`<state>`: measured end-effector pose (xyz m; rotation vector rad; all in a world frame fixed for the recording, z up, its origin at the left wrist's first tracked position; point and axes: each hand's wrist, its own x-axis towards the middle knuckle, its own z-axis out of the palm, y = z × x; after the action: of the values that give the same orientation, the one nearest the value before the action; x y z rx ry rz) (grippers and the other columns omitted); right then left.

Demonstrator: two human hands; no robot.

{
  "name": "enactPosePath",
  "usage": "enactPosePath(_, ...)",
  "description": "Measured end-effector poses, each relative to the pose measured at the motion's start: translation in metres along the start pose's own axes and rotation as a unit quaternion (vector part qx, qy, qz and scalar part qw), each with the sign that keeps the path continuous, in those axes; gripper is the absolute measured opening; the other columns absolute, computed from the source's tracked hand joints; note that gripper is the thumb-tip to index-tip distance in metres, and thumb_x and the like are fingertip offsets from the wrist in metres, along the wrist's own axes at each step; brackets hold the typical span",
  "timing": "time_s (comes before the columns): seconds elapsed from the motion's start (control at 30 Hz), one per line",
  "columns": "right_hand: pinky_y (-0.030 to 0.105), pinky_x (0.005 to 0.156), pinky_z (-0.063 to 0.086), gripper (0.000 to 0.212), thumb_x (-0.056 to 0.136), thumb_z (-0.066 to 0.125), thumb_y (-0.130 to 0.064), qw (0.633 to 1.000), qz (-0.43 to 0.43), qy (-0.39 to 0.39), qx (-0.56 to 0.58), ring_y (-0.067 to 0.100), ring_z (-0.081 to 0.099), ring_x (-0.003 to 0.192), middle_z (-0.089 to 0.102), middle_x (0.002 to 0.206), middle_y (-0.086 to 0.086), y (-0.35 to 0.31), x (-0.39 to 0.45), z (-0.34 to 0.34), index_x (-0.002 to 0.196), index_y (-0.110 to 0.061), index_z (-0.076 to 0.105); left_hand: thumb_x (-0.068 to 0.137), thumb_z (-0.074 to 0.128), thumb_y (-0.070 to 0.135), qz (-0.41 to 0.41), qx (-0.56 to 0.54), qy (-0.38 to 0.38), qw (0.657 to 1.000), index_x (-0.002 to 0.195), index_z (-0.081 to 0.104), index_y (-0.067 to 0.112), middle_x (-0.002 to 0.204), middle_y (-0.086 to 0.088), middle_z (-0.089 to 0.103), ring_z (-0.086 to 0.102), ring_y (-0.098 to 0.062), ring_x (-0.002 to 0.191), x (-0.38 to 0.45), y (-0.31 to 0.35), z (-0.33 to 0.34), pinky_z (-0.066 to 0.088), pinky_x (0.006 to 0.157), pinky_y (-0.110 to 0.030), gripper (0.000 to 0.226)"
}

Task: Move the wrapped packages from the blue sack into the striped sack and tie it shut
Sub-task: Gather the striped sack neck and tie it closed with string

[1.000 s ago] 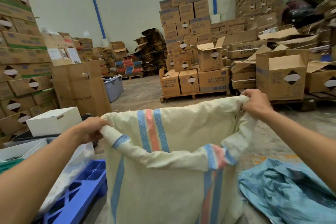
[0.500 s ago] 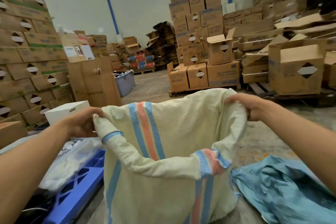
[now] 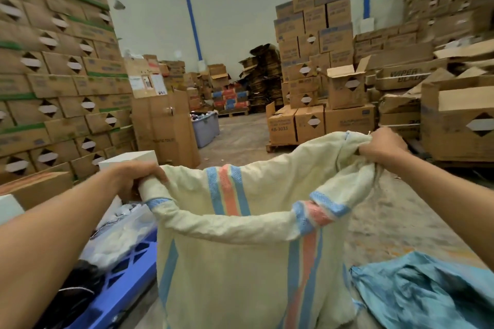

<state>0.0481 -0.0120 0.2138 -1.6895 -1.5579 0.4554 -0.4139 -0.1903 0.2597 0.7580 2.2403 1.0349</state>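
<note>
- Ahead at twelve o'clock I see a bare lane of concrete floor (image 3: 395, 219) running back toward the pale wall, hemmed by stacked cartons (image 3: 53, 83) at nine to ten o'clock and a pallet of boxes (image 3: 315, 80) at one o'clock.
- At three o'clock more open cartons (image 3: 459, 120) crowd the floor edge; the free floor lies mostly between them and the sack's right side.
- Low at seven o'clock a blue plastic pallet (image 3: 125, 283) sits just beside the sack, with clear plastic bags (image 3: 117, 235) on it; a white box (image 3: 128, 161) stands behind my left wrist.
- My left hand (image 3: 139, 176) reaches forward from eight o'clock, forearm bare, fingers curled over and gripping the sack's left rim.
- My right hand (image 3: 382, 145) comes in from four o'clock, held higher and farther out, fist bunched round the gathered right corner of the rim.
- The striped sack (image 3: 240, 275) hangs between both hands, cream with blue and orange stripes, mouth pulled wide open, near edge rolled and sagging toward me; I cannot see what lies inside.
- The blue sack (image 3: 427, 294) lies crumpled on the floor at five o'clock, touching the striped sack's lower right side, below my right forearm and away from both hands.
- No wrapped packages are plain to me in this view.
</note>
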Motion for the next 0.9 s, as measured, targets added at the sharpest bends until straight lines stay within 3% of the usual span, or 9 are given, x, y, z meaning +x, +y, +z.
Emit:
enactPosePath(0.13, 0.037, 0.061, 0.056, 0.031, 0.085, 0.065, 0.001, 0.945, 0.141, -0.226, 0.187, 0.034, 0.064, 0.084, 0.063, 0.101, 0.022, 0.013, -0.002, -0.020, 0.115, 0.002, 0.056, 0.081, 0.073, 0.017, -0.011, 0.028, -0.117, 0.993, 0.113, 0.056, 0.000, 0.104, -0.018, 0.065, 0.063, -0.032, 0.091, -0.011, 0.007, 0.016, 0.052, 0.069, -0.043, 0.040)
enactPosePath(0.23, 0.046, 0.079, 0.058, 0.040, 0.083, 0.063, 0.003, 0.906, 0.167, -0.284, 0.265, 0.038, 0.065, 0.102, 0.064, 0.116, 0.024, 0.016, -0.008, -0.018, 0.122, -0.003, 0.058, 0.080, 0.074, 0.015, 0.013, 0.016, -0.159, 0.987, 0.124, 0.053, 0.000, 0.121, -0.020, 0.064, 0.062, -0.034, 0.109, -0.001, 0.008, 0.017, 0.054, 0.082, -0.046, 0.050)
enactPosePath(0.37, 0.046, 0.091, 0.051, 0.040, 0.081, 0.065, -0.006, 0.871, 0.131, -0.314, 0.353, 0.035, 0.059, 0.115, 0.062, 0.123, 0.021, -0.001, -0.017, -0.025, 0.121, -0.003, 0.057, 0.074, 0.078, 0.015, 0.025, -0.025, -0.169, 0.985, 0.126, 0.055, 0.000, 0.120, -0.019, 0.066, 0.064, -0.034, 0.109, 0.013, 0.012, 0.015, 0.054, 0.085, -0.046, 0.059)
enactPosePath(0.47, 0.046, 0.095, 0.050, 0.041, 0.075, 0.070, -0.001, 0.888, 0.116, -0.286, 0.341, 0.033, 0.062, 0.111, 0.067, 0.116, 0.019, -0.010, -0.020, -0.020, 0.115, -0.001, 0.062, 0.078, 0.074, 0.015, 0.038, -0.103, -0.201, 0.973, 0.127, 0.057, 0.000, 0.119, -0.018, 0.068, 0.067, -0.030, 0.102, 0.016, 0.011, 0.020, 0.055, 0.081, -0.043, 0.054)
enactPosePath(0.6, 0.041, 0.081, 0.056, 0.021, 0.083, 0.069, 0.003, 0.976, -0.007, -0.117, 0.186, 0.030, 0.066, 0.092, 0.069, 0.102, 0.017, -0.025, -0.019, -0.011, 0.100, -0.008, 0.070, 0.087, 0.064, 0.006, 0.074, -0.105, -0.167, 0.977, 0.125, 0.057, 0.002, 0.119, -0.018, 0.066, 0.067, -0.029, 0.092, 0.012, 0.012, 0.022, 0.056, 0.067, -0.040, 0.039)
enactPosePath(0.7, 0.035, 0.071, 0.049, 0.013, 0.085, 0.065, -0.002, 0.994, -0.107, 0.012, 0.026, 0.031, 0.064, 0.089, 0.069, 0.090, 0.012, -0.035, -0.023, -0.009, 0.082, -0.014, 0.071, 0.081, 0.064, 0.000, 0.195, -0.001, 0.025, 0.981, 0.101, 0.070, 0.014, 0.108, -0.015, 0.069, 0.065, -0.032, 0.093, 0.022, 0.011, 0.021, 0.057, 0.078, -0.042, 0.026)
enactPosePath(0.8, 0.034, 0.069, 0.045, 0.018, 0.086, 0.061, -0.005, 0.974, -0.161, 0.099, -0.127, 0.034, 0.061, 0.089, 0.063, 0.097, 0.010, -0.036, -0.027, -0.006, 0.090, -0.021, 0.069, 0.081, 0.063, 0.013, 0.264, 0.130, 0.238, 0.926, 0.094, 0.064, 0.025, 0.104, -0.011, 0.067, 0.060, -0.035, 0.099, 0.025, 0.005, 0.020, 0.049, 0.083, -0.038, 0.018)
enactPosePath(0.87, 0.033, 0.068, 0.042, 0.011, 0.089, 0.059, -0.008, 0.965, -0.183, 0.125, -0.141, 0.032, 0.057, 0.083, 0.053, 0.097, 0.010, -0.033, -0.027, 0.002, 0.090, -0.019, 0.062, 0.086, 0.064, 0.026, 0.227, 0.153, 0.272, 0.923, 0.108, 0.060, 0.018, 0.111, -0.016, 0.063, 0.058, -0.038, 0.102, 0.033, 0.001, 0.018, 0.045, 0.081, -0.039, 0.023)
enactPosePath(0.9, 0.034, 0.067, 0.042, 0.008, 0.091, 0.056, -0.007, 0.967, -0.180, 0.122, -0.134, 0.033, 0.056, 0.082, 0.053, 0.097, 0.012, -0.032, -0.027, 0.007, 0.091, -0.015, 0.059, 0.088, 0.065, 0.035, 0.189, 0.153, 0.234, 0.941, 0.117, 0.059, 0.010, 0.117, -0.019, 0.062, 0.058, -0.039, 0.106, 0.037, -0.002, 0.017, 0.046, 0.082, -0.040, 0.039)
